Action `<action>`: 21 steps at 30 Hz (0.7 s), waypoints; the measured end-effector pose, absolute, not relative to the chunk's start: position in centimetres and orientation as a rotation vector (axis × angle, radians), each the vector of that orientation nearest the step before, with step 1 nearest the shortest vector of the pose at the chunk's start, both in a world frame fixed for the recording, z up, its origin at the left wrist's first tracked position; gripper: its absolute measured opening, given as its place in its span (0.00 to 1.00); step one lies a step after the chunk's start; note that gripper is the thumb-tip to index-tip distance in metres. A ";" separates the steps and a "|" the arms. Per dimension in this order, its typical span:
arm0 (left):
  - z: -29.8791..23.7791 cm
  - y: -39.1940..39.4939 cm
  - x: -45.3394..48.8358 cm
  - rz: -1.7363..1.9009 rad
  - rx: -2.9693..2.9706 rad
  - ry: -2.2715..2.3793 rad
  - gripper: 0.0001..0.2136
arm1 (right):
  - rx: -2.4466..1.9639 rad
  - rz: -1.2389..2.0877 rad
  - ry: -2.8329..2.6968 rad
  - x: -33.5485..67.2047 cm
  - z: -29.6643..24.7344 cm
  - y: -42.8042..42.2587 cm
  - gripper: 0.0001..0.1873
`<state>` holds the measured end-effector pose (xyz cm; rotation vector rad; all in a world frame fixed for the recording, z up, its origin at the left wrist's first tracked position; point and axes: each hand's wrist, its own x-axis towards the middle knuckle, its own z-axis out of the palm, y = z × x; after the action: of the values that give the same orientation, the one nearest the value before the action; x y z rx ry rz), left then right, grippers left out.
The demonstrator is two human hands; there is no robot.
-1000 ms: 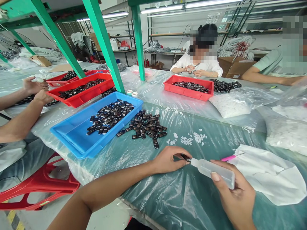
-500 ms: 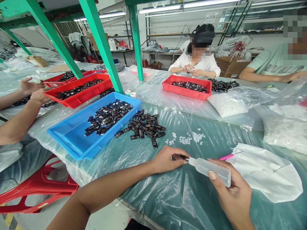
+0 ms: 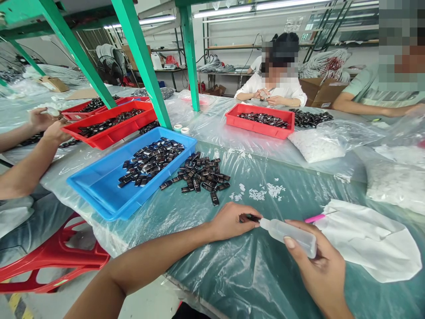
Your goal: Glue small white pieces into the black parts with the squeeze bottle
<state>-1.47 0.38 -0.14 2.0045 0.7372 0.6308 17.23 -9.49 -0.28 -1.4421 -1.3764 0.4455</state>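
Observation:
My left hand (image 3: 230, 220) pinches a small black part (image 3: 250, 218) against the plastic-covered table. My right hand (image 3: 320, 271) grips a clear squeeze bottle (image 3: 292, 231), its nozzle tip touching that part. Just beyond lies a loose pile of the same black parts (image 3: 201, 173). A blue tray (image 3: 99, 184) to the left holds more of them. Small white bits (image 3: 262, 192) are scattered between the pile and my hands.
A white cloth (image 3: 368, 246) with a pink-handled tool (image 3: 315, 218) lies to the right. Red trays (image 3: 260, 120) (image 3: 109, 126) of black parts, bags of white pieces (image 3: 315, 144), green frame posts (image 3: 146, 66), and other people's hands (image 3: 49, 124) surround the table. A red stool (image 3: 56, 257) stands below.
Hardly anything differs. My right hand with the bottle has drifted slightly left and down, and the nozzle stays at the part in my left hand.

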 end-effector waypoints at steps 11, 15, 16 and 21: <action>-0.2 0.3 -1.4 0.686 1.827 0.686 0.11 | -1.471 0.539 -1.230 17.3 0.1 -9.4 0.13; -0.2 0.3 -1.2 0.727 1.703 0.638 0.11 | -1.464 0.668 -1.079 17.6 0.1 -9.1 0.15; -0.2 0.3 -1.2 0.731 1.685 0.630 0.11 | -1.445 0.714 -1.043 17.7 0.0 -8.9 0.15; -0.3 0.3 -1.1 0.734 1.633 0.591 0.11 | -1.331 0.894 -0.861 17.8 -0.3 -8.6 0.15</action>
<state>-1.14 0.28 -0.30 1.6332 0.5906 0.7342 17.81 -8.59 -0.34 -1.3312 -0.8606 0.8942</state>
